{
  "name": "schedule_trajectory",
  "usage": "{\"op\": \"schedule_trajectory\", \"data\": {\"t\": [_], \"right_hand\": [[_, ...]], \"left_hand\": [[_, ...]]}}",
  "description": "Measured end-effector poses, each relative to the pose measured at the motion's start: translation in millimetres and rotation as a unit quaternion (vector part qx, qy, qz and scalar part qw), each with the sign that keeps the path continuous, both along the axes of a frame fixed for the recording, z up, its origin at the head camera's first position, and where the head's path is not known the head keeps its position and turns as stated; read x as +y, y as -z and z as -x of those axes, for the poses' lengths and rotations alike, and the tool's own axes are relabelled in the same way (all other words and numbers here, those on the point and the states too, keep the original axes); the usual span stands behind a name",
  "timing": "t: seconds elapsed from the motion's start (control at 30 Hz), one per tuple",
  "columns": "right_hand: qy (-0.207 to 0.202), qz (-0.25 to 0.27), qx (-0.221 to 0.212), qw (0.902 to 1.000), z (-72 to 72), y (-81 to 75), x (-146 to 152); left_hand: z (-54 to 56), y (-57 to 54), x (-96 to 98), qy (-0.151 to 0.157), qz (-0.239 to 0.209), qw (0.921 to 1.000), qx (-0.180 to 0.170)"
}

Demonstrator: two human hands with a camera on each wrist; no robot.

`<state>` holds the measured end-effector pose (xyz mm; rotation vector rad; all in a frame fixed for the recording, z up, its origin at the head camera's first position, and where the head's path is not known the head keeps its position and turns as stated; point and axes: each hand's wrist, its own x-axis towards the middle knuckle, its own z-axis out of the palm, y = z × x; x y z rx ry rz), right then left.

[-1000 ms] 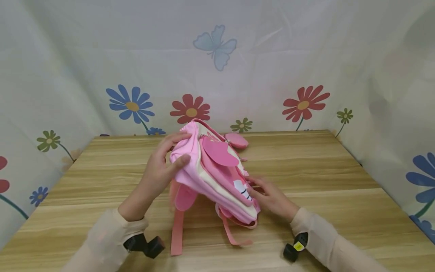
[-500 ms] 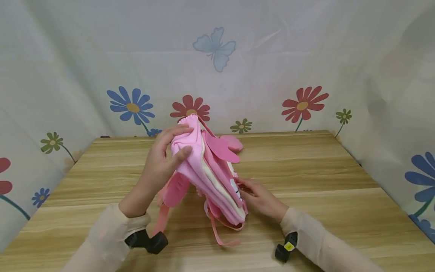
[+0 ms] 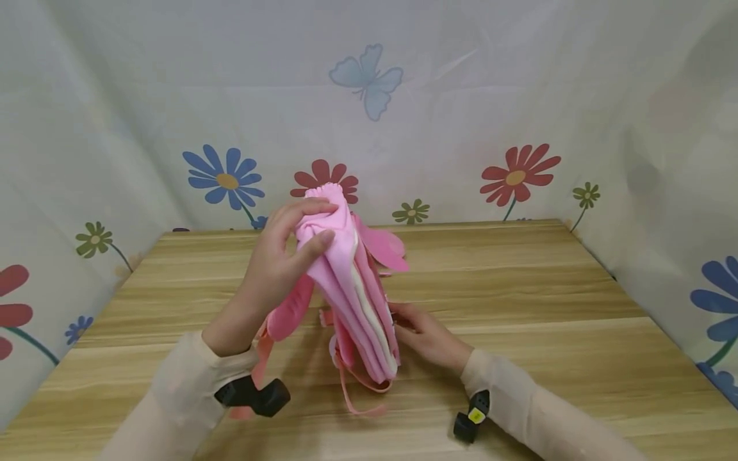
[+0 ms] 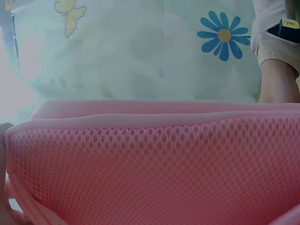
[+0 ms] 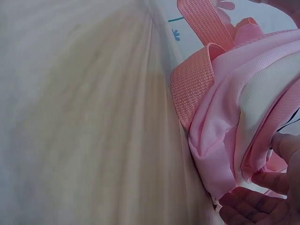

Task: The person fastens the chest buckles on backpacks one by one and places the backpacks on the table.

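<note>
A: Surroundings?
B: Pale sheeting (image 3: pixel 496 57), creased, behind the counter (image 3: pixel 536 282) and along both sides.
A: Print?
B: Light-blue butterfly (image 3: pixel 375 83) high at centre, head view. Below it, a blue flower (image 3: pixel 227 180) to the left, a red flower (image 3: pixel 516 178) to the right, small green flower (image 3: pixel 586 196) just beside the latter. Left wrist view: yellowish butterfly (image 4: pixel 71 18).
A: Counter finish?
B: Light-brown wood grain, streaks running crosswise.
A: Light?
B: Soft in head view; bright patch, left edge of left wrist view.
</note>
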<state>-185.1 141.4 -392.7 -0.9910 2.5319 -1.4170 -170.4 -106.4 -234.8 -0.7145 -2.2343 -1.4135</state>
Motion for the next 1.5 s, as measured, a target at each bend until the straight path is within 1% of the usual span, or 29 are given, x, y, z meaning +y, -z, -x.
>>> {"op": "schedule_trajectory", "data": {"t": [0.17,0.4,0.63,0.7,0.83,1.03,1.27,1.4,1.5], "right_hand": [[-0.008,0.004,0.002,1.0000,-0.3,0.6,-7],[-0.004,-0.011,0.011,0.9999,-0.6,0.7,-16],[-0.011,-0.007,-0.011,0.9999,-3.2,2.3,-22],[-0.011,-0.011,-0.011,0.9998,-3.3,3.0,-23],[-0.010,-0.016,-0.016,0.9997,-3.2,2.9,-20],[-0.010,-0.010,-0.031,0.9994,-2.6,1.5,-12],[-0.011,-0.002,-0.042,0.9991,-1.5,0.9,-5],[-0.016,0.011,-0.057,0.9982,-1.0,-3.9,0],[-0.010,0.022,-0.076,0.9968,-0.2,-12.1,6]], "left_hand": [[0.4,-4.3,2.1,-0.007,0.016,0.9998,-0.005],[1.0,-10.9,4.5,-0.007,0.037,0.9993,-0.002],[0.6,-15.0,7.5,-0.002,0.057,0.9984,-0.001],[0.2,-15.7,8.8,0.000,0.059,0.9982,0.000],[0.7,-16.2,11.4,0.003,0.061,0.9981,0.006],[1.0,-17.3,13.5,0.005,0.065,0.9978,0.015],[0.1,-19.0,13.1,0.005,0.073,0.9973,0.009],[-0.3,-19.7,13.4,0.004,0.078,0.9969,0.004],[-0.4,-20.2,14.9,0.004,0.083,0.9966,0.003]]}}
